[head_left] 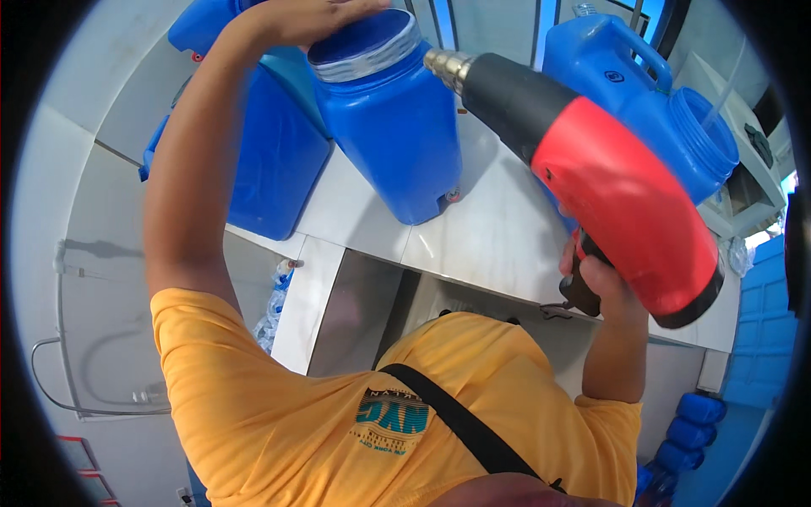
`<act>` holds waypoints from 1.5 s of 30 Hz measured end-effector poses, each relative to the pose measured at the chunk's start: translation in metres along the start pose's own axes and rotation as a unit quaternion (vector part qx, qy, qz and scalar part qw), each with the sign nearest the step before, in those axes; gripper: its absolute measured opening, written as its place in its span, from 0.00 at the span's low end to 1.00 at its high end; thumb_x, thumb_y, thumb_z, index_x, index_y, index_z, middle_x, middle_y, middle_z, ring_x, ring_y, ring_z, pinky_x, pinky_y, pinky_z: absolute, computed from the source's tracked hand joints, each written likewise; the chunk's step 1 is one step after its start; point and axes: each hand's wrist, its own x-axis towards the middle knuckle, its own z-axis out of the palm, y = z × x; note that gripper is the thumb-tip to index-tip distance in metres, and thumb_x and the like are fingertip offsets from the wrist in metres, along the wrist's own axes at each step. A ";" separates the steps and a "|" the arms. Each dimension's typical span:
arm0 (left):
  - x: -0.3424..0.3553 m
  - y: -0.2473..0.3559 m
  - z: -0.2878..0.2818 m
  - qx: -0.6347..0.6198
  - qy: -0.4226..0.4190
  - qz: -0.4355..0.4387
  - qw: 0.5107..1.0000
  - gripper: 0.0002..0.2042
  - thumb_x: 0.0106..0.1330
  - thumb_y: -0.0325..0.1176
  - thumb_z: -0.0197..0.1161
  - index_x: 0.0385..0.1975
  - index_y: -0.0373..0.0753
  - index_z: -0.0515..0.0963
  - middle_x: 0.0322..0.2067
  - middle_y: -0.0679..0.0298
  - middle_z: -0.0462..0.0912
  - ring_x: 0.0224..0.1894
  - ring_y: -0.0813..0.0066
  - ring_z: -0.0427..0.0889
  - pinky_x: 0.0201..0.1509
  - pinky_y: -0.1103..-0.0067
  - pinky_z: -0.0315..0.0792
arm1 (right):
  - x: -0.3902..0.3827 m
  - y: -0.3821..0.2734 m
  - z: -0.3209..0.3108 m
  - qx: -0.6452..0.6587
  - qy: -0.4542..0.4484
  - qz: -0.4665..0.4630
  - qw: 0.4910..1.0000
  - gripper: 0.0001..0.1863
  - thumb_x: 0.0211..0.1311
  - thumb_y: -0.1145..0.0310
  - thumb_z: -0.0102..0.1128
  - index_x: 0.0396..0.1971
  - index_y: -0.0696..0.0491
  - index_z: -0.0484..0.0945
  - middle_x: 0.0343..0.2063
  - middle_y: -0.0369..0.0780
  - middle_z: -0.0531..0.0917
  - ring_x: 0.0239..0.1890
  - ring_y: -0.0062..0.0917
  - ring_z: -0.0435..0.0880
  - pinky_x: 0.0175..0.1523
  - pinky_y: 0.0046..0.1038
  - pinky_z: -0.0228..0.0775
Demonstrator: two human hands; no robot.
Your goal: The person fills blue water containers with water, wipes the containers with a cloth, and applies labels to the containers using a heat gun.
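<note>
A blue plastic water container (393,135) stands upright on the counter in front of me. Crinkled clear plastic film (369,61) wraps the side of its wide blue cap (363,35). My left hand (308,19) rests at the cap's far left edge with fingers stretched out, partly cut off by the picture's top. In my right hand (604,283) is a red and black heat gun (621,194), gripped by its handle. Its metal nozzle (448,68) points left at the film, close to the cap's right side; whether they touch I cannot tell.
Another blue container (274,160) stands to the left, beside the first. A blue jug with a handle (608,72) and a wide uncapped mouth lies at the right. All rest on a white tiled counter (355,203). Several small blue containers (688,431) are stacked low at right.
</note>
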 end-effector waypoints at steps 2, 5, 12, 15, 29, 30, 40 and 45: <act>0.004 -0.007 0.008 -0.029 0.012 0.025 0.999 0.32 0.76 0.59 0.41 0.61 0.37 0.74 0.56 0.45 0.78 0.59 0.53 0.77 0.63 0.67 0.69 | 0.000 -0.004 -0.008 0.068 -0.006 -0.017 0.998 0.31 0.52 0.62 0.66 0.55 0.63 0.72 0.39 0.45 0.80 0.26 0.26 0.79 0.30 0.27 0.71; 0.010 -0.007 0.017 -0.080 0.014 0.065 0.995 0.34 0.73 0.62 0.41 0.63 0.38 0.72 0.60 0.44 0.74 0.62 0.48 0.74 0.67 0.64 0.65 | -0.006 0.004 -0.023 0.197 0.014 -0.011 0.980 0.37 0.52 0.57 0.70 0.57 0.65 0.70 0.42 0.48 0.81 0.26 0.26 0.79 0.29 0.26 0.71; 0.042 -0.026 0.028 -0.290 -0.055 0.319 0.901 0.24 0.80 0.46 0.38 0.52 0.32 0.75 0.51 0.58 0.78 0.55 0.66 0.73 0.65 0.73 0.62 | -0.030 -0.002 -0.091 0.319 0.093 -0.133 0.934 0.38 0.56 0.52 0.64 0.56 0.68 0.67 0.55 0.57 0.69 0.26 0.26 0.79 0.31 0.24 0.73; 0.031 0.007 0.027 -0.357 -0.048 0.240 0.902 0.27 0.78 0.52 0.42 0.57 0.32 0.72 0.52 0.58 0.78 0.59 0.65 0.73 0.67 0.72 0.60 | -0.037 0.001 -0.149 0.362 0.126 -0.218 0.897 0.36 0.61 0.53 0.56 0.59 0.66 0.64 0.67 0.64 0.52 0.30 0.24 0.79 0.35 0.23 0.75; 0.021 0.024 0.020 -0.114 0.024 0.110 0.987 0.26 0.52 0.55 0.60 0.42 0.39 0.73 0.33 0.61 0.73 0.47 0.67 0.73 0.61 0.77 0.62 | 0.180 0.088 -0.426 -0.447 0.167 0.162 0.864 0.26 0.48 0.55 0.66 0.45 0.57 0.82 0.27 0.41 0.84 0.25 0.26 0.82 0.33 0.29 0.76; 0.025 0.020 0.027 -0.264 0.009 0.102 0.959 0.24 0.55 0.54 0.60 0.40 0.38 0.73 0.30 0.64 0.71 0.42 0.72 0.70 0.55 0.81 0.60 | 0.201 0.096 -0.423 -0.624 0.140 0.136 0.757 0.28 0.51 0.54 0.67 0.48 0.57 0.80 0.31 0.43 0.85 0.33 0.28 0.85 0.42 0.29 0.77; 0.020 0.039 0.009 0.017 -0.015 -0.279 0.960 0.35 0.64 0.61 0.58 0.68 0.50 0.64 0.49 0.50 0.79 0.51 0.61 0.80 0.57 0.74 0.73 | 0.201 0.097 -0.333 -0.324 0.173 -0.177 0.913 0.14 0.70 0.63 0.58 0.48 0.56 0.78 0.40 0.37 0.84 0.40 0.20 0.81 0.50 0.23 0.71; 0.009 0.052 0.006 -0.140 -0.048 -0.118 0.982 0.26 0.61 0.52 0.57 0.58 0.49 0.71 0.53 0.60 0.76 0.54 0.67 0.75 0.59 0.71 0.69 | 0.197 0.222 -0.264 0.129 0.028 -0.003 0.991 0.13 0.71 0.67 0.55 0.51 0.56 0.77 0.38 0.35 0.81 0.40 0.15 0.79 0.46 0.20 0.71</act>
